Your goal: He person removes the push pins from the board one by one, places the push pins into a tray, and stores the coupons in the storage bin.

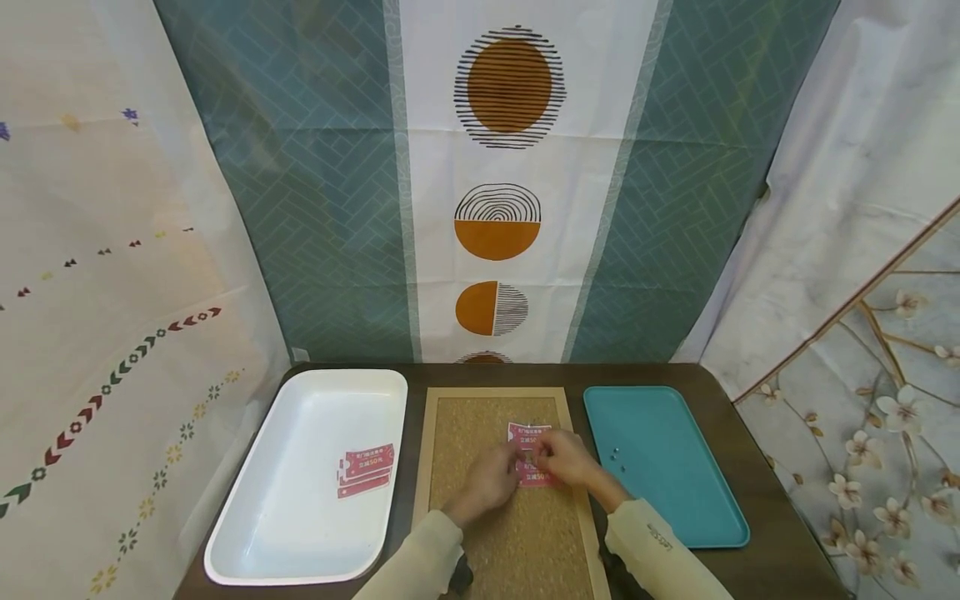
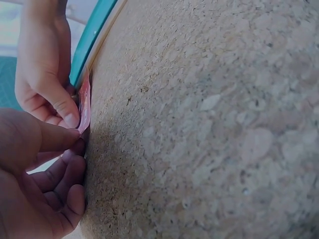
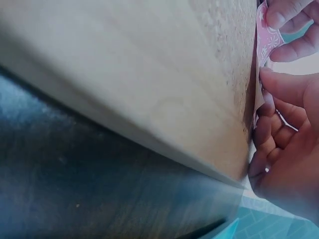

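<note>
The person is wearing long, pale cream sleeves. The left sleeve [image 1: 417, 557] is creasing softly toward its cuff, with a small black rounded piece [image 1: 461, 575] showing along its right edge. The right sleeve [image 1: 651, 557] is bearing dark lettering [image 1: 660, 536], too small for reading, toward its far end.

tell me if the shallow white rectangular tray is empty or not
Not empty: overlapping red-and-white printed paper slips lie in the tray, towards its right side.
</note>
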`<move>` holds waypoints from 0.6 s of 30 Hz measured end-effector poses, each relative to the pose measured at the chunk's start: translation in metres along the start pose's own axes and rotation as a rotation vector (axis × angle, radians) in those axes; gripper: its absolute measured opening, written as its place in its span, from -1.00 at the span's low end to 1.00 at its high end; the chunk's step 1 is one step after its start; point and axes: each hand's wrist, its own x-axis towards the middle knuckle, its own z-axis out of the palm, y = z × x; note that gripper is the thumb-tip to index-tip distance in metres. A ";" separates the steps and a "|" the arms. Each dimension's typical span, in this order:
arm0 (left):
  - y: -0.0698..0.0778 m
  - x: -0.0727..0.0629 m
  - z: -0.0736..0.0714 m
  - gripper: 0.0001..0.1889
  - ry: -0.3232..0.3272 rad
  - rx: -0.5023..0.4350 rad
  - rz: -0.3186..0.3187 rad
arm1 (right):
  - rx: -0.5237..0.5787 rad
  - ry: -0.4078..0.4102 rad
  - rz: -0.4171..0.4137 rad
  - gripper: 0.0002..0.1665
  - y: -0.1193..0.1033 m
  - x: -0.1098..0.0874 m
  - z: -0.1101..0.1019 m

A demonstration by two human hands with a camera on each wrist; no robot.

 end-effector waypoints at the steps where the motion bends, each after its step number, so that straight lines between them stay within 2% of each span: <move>1: 0.000 0.001 0.000 -0.78 0.003 0.005 0.005 | -0.015 0.003 -0.005 -0.82 -0.001 0.000 -0.001; 6: -0.002 0.003 0.002 -0.79 0.013 0.014 0.022 | -0.069 0.015 -0.041 -0.79 -0.004 0.000 -0.003; 11: -0.004 0.003 0.003 -0.79 0.004 0.012 0.013 | -0.100 0.008 -0.048 -0.79 -0.002 0.000 -0.002; 18: -0.002 0.002 0.000 -0.80 0.005 0.013 0.013 | -0.057 -0.004 -0.074 -0.79 -0.003 0.000 -0.006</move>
